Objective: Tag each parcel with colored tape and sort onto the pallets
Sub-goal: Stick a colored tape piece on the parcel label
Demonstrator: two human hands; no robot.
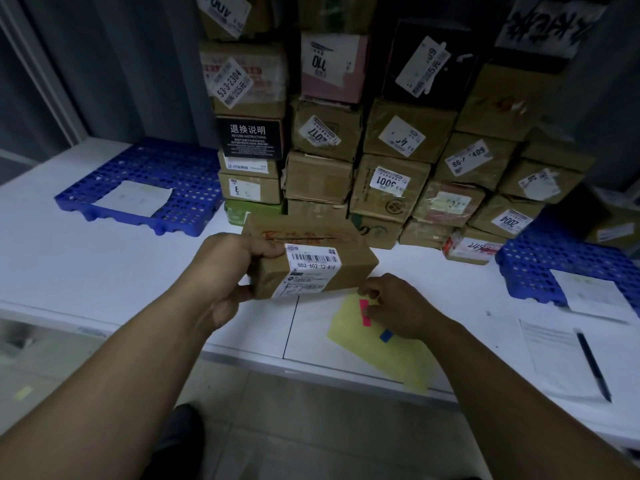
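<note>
My left hand [225,271] grips the parcel [311,261] label-up for tagging; right hand [398,306], at four o'clock of it, pinches pink tape [364,312].

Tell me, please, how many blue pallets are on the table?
2. One pallet lies on the table at the left, beside the parcel stack; the second pallet lies at the right, near the frame's edge. Each bears a paper sheet. Others could be hidden behind the stack.

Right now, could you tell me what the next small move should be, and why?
Probably peel the pink strip off the yellow sheet and press it onto the parcel: the right hand pinches its end, and the left hand holds the parcel close by.
</note>
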